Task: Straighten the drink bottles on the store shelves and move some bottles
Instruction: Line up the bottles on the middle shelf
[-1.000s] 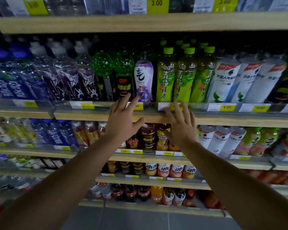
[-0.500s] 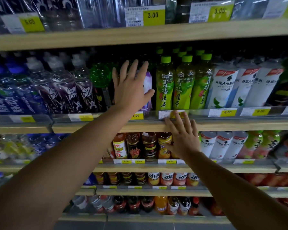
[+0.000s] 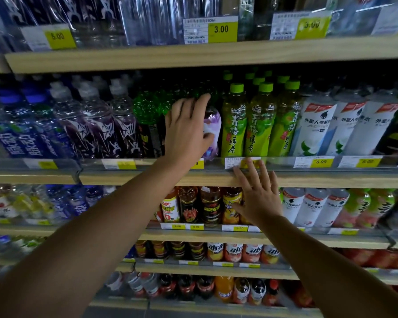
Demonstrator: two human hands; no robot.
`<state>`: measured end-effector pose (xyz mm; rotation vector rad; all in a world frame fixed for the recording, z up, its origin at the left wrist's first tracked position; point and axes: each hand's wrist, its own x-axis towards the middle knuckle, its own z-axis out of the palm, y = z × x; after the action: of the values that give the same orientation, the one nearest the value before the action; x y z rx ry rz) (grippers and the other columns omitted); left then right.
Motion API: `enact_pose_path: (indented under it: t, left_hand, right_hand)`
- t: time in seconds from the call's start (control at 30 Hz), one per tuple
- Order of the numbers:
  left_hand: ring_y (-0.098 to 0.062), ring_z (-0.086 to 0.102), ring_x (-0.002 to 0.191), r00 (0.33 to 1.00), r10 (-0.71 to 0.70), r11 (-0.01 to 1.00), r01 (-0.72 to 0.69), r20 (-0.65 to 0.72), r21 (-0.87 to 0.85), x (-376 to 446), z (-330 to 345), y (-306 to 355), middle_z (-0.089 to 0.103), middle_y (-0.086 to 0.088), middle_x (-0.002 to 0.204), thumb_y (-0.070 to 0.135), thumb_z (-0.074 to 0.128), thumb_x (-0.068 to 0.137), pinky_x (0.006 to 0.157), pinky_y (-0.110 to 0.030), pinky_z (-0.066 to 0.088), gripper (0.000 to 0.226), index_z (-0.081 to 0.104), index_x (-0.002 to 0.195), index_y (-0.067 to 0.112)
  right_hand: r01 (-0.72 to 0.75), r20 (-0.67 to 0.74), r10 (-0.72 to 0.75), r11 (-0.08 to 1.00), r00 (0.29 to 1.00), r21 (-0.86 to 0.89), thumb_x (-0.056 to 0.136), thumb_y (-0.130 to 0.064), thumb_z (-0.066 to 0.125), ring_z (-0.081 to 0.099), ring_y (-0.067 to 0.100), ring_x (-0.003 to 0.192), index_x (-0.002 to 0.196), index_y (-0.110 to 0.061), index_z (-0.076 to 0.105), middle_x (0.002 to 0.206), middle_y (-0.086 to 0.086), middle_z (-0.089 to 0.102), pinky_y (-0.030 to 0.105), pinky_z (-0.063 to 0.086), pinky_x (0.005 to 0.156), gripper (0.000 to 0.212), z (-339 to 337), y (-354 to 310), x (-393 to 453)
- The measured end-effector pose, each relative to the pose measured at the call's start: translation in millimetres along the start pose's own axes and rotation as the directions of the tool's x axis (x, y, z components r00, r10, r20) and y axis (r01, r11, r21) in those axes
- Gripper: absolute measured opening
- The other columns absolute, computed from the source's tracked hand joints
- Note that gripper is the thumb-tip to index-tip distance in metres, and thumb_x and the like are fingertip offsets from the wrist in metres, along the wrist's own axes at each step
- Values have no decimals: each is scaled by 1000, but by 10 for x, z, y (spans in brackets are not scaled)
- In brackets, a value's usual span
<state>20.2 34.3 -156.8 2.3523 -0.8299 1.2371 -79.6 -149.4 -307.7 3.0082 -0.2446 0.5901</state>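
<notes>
Over on the left of the middle shelf (image 3: pixel 216 179), blue-labelled bottles (image 3: pixel 25 134) and clear bottles with dark purple labels (image 3: pixel 97 125) are standing in upright rows, then a pair of green bumpy bottles (image 3: pixel 147 111). Just right of those, the person's left hand (image 3: pixel 186 131) is reaching up and wrapping around a purple bottle (image 3: pixel 213 131), the palm covering its left side, the fingers curling over its shoulder and the thumb pressing across the label; it looks like a grip, though how firmly it is closing I cannot tell. The purple bottle is standing upright at the front of the shelf, its long axis vertical, squeezed between the green bumpy bottles and the green tea bottles (image 3: pixel 260 125), which are touching or nearly touching its right side. So the bottle is lying directly under the left fingers, and that hand is plainly the nearer one. Further right and lower, the right hand (image 3: pixel 257 198) is spreading flat, fingers straight and holding nothing, fingertips resting on the shelf edge by a price tag (image 3: pixel 241 162). My guess is the bottle will need lifting or drawing straight forward over the clear front rail to avoid knocking its neighbours.
</notes>
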Motion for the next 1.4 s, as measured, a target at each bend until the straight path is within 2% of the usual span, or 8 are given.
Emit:
enact_pose_path:
  t: [0.23,0.57,0.77,0.93,1.03,1.2,1.3,1.4]
  left_hand:
    - [-33,57,120,997,-5,954,27,75,-298,-181,58,126,54,-14,138,18,81,74,90,-41,54,84,36,145,18]
    - [-26,56,119,996,-90,914,92,26,-396,-228,-290,167,56,-9,135,14,82,73,88,-25,45,80,41,140,22]
    - [-22,58,118,997,-37,894,63,66,-444,-217,-667,415,54,-6,140,17,81,75,90,-21,45,84,38,147,25]
    - [-8,61,98,975,-65,798,178,213,-575,-182,-752,1006,61,2,129,17,85,72,79,-2,39,100,27,153,33]
    - [-6,63,93,960,-97,711,252,264,-657,-140,-599,1428,63,9,117,16,87,68,80,-12,45,93,38,146,31]
    - [8,59,96,951,-73,654,274,302,-705,-75,-225,2254,62,19,107,13,89,64,79,-9,44,83,47,135,23]
    - [-2,61,105,950,-62,657,271,308,-703,1,-27,2766,64,9,116,18,88,66,85,-20,49,84,45,137,24]
    - [-4,60,106,950,-80,660,277,301,-698,109,151,3190,62,10,117,19,89,67,88,-21,50,84,44,138,23]
  right_hand:
    - [13,-9,-13,1000,1000,-1,74,-64,70,-18,33,150,158,-33,1,164,4,-17,53,-5,119,113,8,12,-7]
    - [69,3,-69,997,998,36,77,-59,70,-15,31,150,157,-34,5,164,1,-15,50,5,121,106,-100,78,-16]
    - [46,19,-48,990,999,130,84,-55,66,1,29,151,156,-32,16,166,2,1,43,7,119,91,-231,316,-97]
    - [-54,22,51,980,998,191,83,-50,69,13,31,149,155,-27,23,164,5,13,47,25,119,89,-406,894,-291]
    - [-114,31,111,977,993,180,86,-53,66,14,30,149,155,-26,22,164,5,14,44,23,118,86,-484,1418,-425]
    - [-192,59,185,969,981,158,83,-50,69,15,29,148,154,-26,23,164,3,14,43,29,115,88,-617,2431,-686]
    - [-210,49,204,964,978,162,82,-50,69,18,29,147,153,-26,27,162,3,19,42,29,116,86,-654,3034,-775]
    - [-218,61,211,963,976,160,85,-54,66,12,26,150,156,-25,21,164,1,13,44,27,117,89,-680,3552,-759]
